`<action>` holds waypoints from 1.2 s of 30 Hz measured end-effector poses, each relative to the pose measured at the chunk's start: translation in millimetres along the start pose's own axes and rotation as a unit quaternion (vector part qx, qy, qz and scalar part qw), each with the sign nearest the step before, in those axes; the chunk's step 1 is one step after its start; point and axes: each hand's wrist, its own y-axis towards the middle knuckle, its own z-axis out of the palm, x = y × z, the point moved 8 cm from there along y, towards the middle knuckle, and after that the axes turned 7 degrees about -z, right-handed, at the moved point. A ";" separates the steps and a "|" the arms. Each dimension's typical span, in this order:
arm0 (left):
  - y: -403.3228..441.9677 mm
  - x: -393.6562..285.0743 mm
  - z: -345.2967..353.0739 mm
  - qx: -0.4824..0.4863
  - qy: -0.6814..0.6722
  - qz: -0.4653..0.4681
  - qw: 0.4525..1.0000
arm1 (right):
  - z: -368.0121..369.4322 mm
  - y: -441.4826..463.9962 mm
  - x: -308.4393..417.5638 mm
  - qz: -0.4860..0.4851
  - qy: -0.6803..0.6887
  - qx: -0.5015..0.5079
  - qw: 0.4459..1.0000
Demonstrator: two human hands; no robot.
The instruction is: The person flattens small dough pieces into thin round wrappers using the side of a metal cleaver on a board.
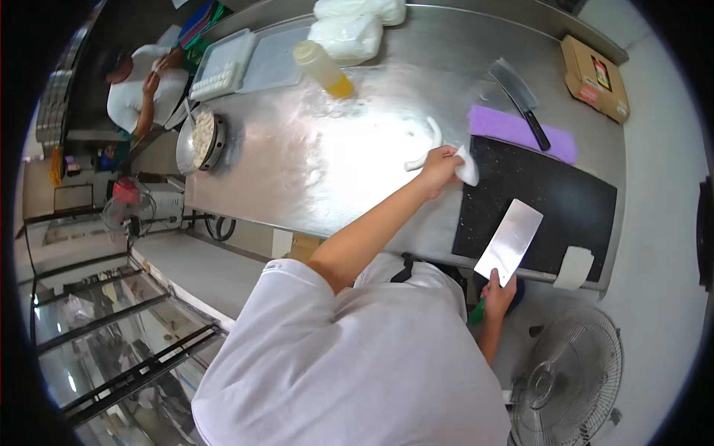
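My left hand point(440, 169) is closed on a white soft piece point(467, 166), cloth or dough, near the left edge of a black board point(550, 193). A curved white dough-like strip point(434, 134) lies on the steel table beside that hand. My right hand point(499, 294) grips a broad-bladed cleaver point(512, 236), its blade over the board's front part. Behind the board, a purple towel point(506, 128) lies under the handle of a second, black-handled cleaver point(520, 89).
The steel table point(297, 171) holds a bottle of yellow liquid point(323, 70), trays point(271, 63), white bags point(346, 37), a cardboard box point(595, 78) and a folded white cloth point(574, 267). A pan point(208, 140) stands left, near another person point(145, 89). A fan point(569, 379) stands lower right.
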 end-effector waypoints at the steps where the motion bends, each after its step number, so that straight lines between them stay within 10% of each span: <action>1: -8.9 -12.7 -21.8 -0.002 -0.008 0.005 1.000 | 8.7 -0.8 2.7 0.003 -0.004 0.004 1.000; 12: -143.3 -344.2 -428.6 -0.153 -0.306 0.330 0.880 | 111.2 -0.2 38.6 -0.006 -0.010 0.052 0.999; 17: -147.0 -268.2 -544.4 -0.433 -0.222 0.216 0.846 | 130.6 -1.3 25.2 -0.018 -0.061 0.094 0.994; 22: -77.4 -103.1 -450.6 -0.454 0.147 0.307 0.823 | 136.2 -15.6 26.7 -0.006 -0.035 0.086 0.996; 28: -80.0 -32.0 -199.3 -0.144 0.325 0.308 0.883 | 130.9 -10.0 74.6 -0.223 -0.260 0.106 0.934; 30: -86.0 -32.0 -153.5 -0.119 0.498 0.420 0.749 | 139.4 -2.7 82.1 -0.217 -0.310 0.115 0.918; 36: -41.0 -25.6 -121.8 -0.001 0.547 0.420 0.724 | 174.5 16.4 89.6 -0.216 -0.382 0.167 0.883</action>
